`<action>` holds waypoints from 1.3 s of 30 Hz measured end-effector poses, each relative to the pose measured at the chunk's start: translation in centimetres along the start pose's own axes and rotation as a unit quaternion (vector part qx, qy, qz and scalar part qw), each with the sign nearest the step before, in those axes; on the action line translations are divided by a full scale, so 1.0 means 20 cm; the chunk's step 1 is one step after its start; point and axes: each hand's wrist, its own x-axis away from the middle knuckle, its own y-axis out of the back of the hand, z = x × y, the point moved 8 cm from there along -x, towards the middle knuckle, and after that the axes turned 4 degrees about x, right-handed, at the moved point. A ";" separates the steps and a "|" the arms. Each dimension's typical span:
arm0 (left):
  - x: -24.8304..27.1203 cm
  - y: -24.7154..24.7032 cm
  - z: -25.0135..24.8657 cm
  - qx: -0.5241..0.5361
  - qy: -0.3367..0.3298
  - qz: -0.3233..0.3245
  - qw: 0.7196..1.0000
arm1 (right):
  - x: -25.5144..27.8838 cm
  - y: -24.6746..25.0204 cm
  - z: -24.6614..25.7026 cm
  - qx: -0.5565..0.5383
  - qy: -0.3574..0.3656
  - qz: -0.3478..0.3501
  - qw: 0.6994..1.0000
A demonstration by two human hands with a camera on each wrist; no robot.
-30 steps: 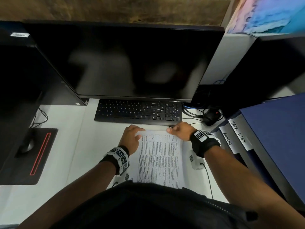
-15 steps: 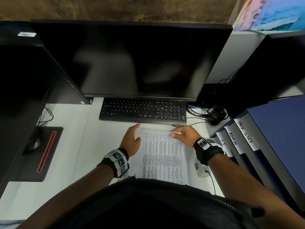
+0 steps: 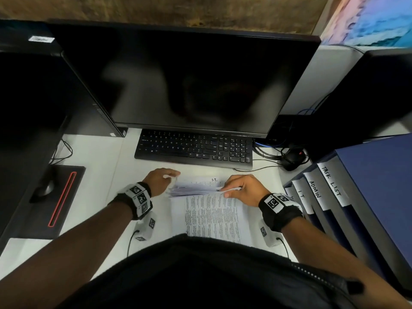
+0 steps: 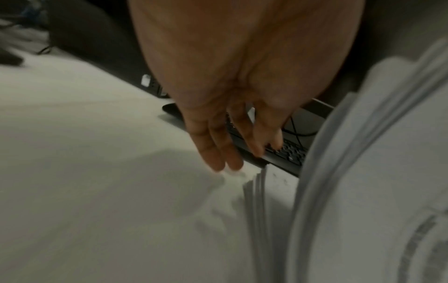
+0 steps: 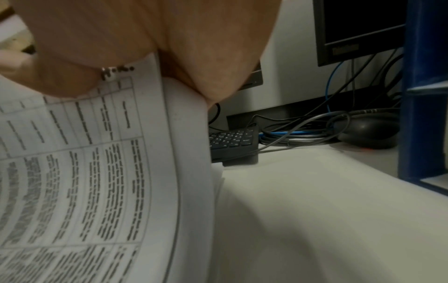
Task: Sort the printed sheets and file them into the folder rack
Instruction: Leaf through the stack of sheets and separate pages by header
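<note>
A stack of printed sheets (image 3: pixel 214 217) lies on the white desk just before the keyboard. My right hand (image 3: pixel 242 188) grips the far edge of several top sheets (image 5: pixel 97 172) and bends them back toward me. A lower sheet headed "I.T." (image 3: pixel 200 182) is uncovered beneath. My left hand (image 3: pixel 160 180) hovers at the stack's far left corner (image 4: pixel 257 191), its fingers (image 4: pixel 225 145) straight and holding nothing. At the right stand blue folders labelled TASK LIST (image 3: pixel 330 181), ADMIN (image 3: pixel 315 189) and I.T. (image 3: pixel 301 195).
A black keyboard (image 3: pixel 194 148) and a dark monitor (image 3: pixel 189 79) stand behind the sheets. A mouse (image 3: pixel 45 188) sits on a black pad at the left. Another mouse with tangled cables (image 3: pixel 292 158) lies between keyboard and folders.
My right hand has lifted the far edge of the top sheets and curled them back, exposing the "I.T." sheet. My left hand has slid off the stack to its far left corner.
</note>
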 end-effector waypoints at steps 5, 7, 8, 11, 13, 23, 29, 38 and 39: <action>-0.03 -0.06 -0.10 -0.184 0.009 0.052 0.982 | 0.03 0.00 -0.01 -0.017 0.003 -0.019 1.000; -0.05 -0.06 -0.10 -0.144 -0.008 0.063 0.988 | 0.03 0.00 0.00 -0.014 0.013 -0.021 1.000; -0.06 -0.06 -0.09 -0.129 -0.018 0.064 0.989 | 0.03 0.00 0.01 -0.012 0.016 -0.021 1.000; -0.06 -0.06 -0.11 -0.153 -0.041 0.062 0.985 | 0.03 -0.01 0.00 -0.016 0.016 -0.028 0.999; -0.05 -0.05 -0.16 -0.175 -0.055 0.048 0.982 | 0.04 -0.01 -0.01 -0.016 0.013 -0.032 0.999; 0.07 -0.18 -0.25 -0.190 -0.121 0.176 0.958 | 0.07 0.04 -0.07 0.085 0.022 -0.078 0.993; 0.10 -0.22 -0.29 -0.177 -0.146 0.212 0.950 | 0.08 0.05 -0.06 0.088 0.028 -0.083 0.992; -0.01 -0.07 -0.22 -0.208 -0.064 0.095 0.971 | 0.12 0.01 -0.02 -0.019 0.011 -0.058 0.998; -0.02 -0.10 -0.18 -0.236 -0.043 0.119 0.963 | 0.12 0.01 -0.01 -0.019 0.013 -0.059 0.998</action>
